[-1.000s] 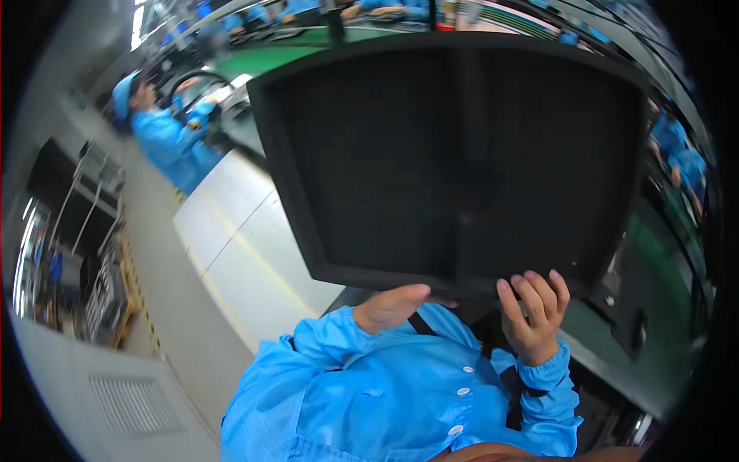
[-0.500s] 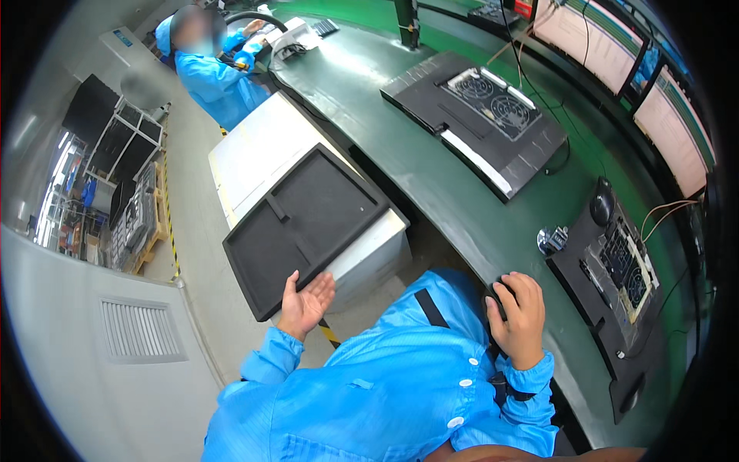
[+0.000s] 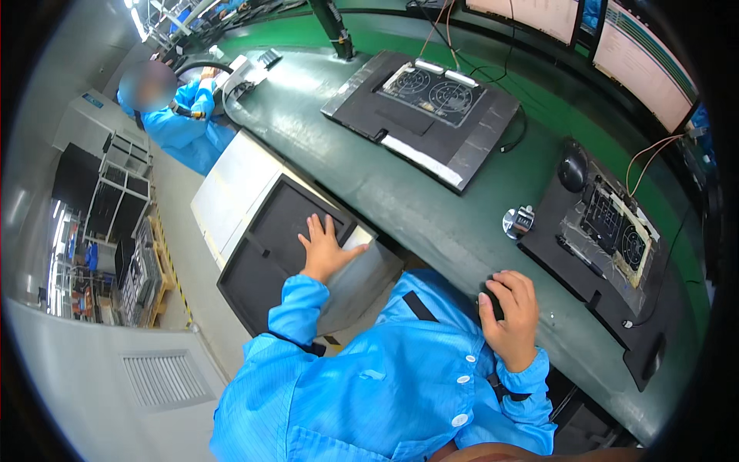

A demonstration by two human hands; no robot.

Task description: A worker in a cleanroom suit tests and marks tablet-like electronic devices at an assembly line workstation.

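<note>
My left hand point(image 3: 326, 248) is open, palm down and fingers spread, over the black rectangular foam tray point(image 3: 245, 286). I cannot tell whether it touches the tray. The tray has shallow recesses and lies tilted on top of a white box point(image 3: 233, 185). At the near edge of the green bench, my right hand point(image 3: 512, 317) curls its fingers round a dark rounded object point(image 3: 490, 302), mostly hidden under the fingers.
On the green bench point(image 3: 369, 185) lie a large black fixture board point(image 3: 423, 123) and a smaller one point(image 3: 608, 269) with a pen, plus a small silver metal piece point(image 3: 518, 222) and a black mouse point(image 3: 573, 165). Monitors point(image 3: 643, 65) and cables stand behind. Another person point(image 3: 181, 127) works far left.
My left hand has turned from palm up beside the tray's near edge to palm down, moving up and right over the tray. The view has shifted; my right hand stays at the bench edge.
</note>
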